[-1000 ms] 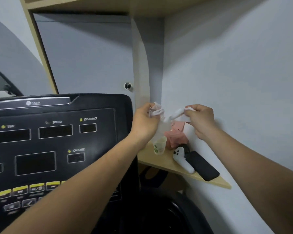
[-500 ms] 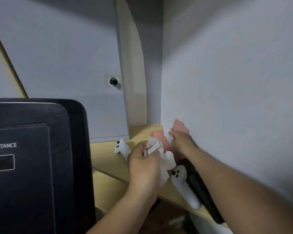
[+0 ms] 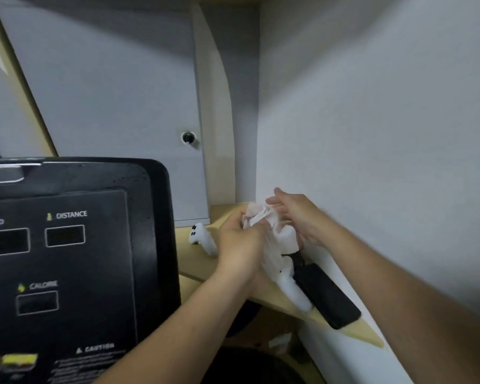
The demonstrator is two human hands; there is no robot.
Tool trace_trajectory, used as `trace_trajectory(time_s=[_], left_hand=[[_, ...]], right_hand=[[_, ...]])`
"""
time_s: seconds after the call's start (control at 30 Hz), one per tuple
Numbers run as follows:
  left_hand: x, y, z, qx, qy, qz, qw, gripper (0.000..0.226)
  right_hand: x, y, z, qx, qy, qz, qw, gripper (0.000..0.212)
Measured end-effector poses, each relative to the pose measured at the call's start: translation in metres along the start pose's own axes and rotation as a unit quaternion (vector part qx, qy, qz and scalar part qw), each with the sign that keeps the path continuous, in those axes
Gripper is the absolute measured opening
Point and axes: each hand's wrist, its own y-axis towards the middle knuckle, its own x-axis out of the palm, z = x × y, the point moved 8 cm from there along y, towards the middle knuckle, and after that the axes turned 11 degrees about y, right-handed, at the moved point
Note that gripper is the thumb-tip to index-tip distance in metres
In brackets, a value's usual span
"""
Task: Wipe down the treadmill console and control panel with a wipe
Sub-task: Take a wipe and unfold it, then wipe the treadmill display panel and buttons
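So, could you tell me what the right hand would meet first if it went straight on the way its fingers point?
Most likely the wipe, bunched in the left hand directly ahead of the right hand; whether they already touch is unclear.

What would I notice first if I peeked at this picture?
Two hands in the middle: the left hand grips a crumpled white wipe and the right hand touches it, above a wooden shelf. On the left stands the black treadmill console reading DISTANCE. A white controller and a black phone lie side by side on the shelf.
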Motion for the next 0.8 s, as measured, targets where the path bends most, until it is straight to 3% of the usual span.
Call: trace_trajectory(time_s=[0.07, 0.13, 0.23, 0.37, 0.47, 0.53, 0.63, 0.8], left_hand=[[-0.007, -0.017, 0.017, 0.016, -0.008, -0.017, 1.000, 0.011], [-0.019, -0.034, 0.035, 0.042, -0.022, -0.050, 0.998, 0.011], [-0.050, -0.061, 0.066, 0.113, -0.035, -0.112, 0.987, 0.021], [-0.119, -0.087, 0.098, 0.209, 0.011, -0.104, 0.972, 0.021], [-0.184, -0.097, 0.107, 0.243, 0.043, -0.057, 0.967, 0.002], [-0.232, -0.100, 0.106, 0.255, 0.069, -0.009, 0.964, 0.008], [-0.309, -0.106, 0.106, 0.274, 0.116, 0.079, 0.951, 0.011], [-0.431, -0.100, 0.095, 0.273, 0.183, 0.176, 0.928, 0.020]], right_hand=[[0.028, -0.059, -0.025, 0.056, 0.091, -0.146, 0.983, 0.071], [0.045, -0.113, -0.062, 0.019, 0.086, -0.211, 0.974, 0.063], [0.060, -0.161, -0.105, -0.075, 0.072, -0.172, 0.980, 0.033], [0.100, -0.199, -0.137, -0.170, 0.070, -0.123, 0.975, 0.036], [0.136, -0.216, -0.152, -0.243, 0.024, -0.066, 0.967, 0.027], [0.167, -0.223, -0.159, -0.281, -0.024, -0.029, 0.959, 0.021], [0.229, -0.228, -0.167, -0.310, -0.046, -0.013, 0.949, 0.031], [0.323, -0.233, -0.173, -0.365, -0.096, 0.021, 0.926, 0.018]])
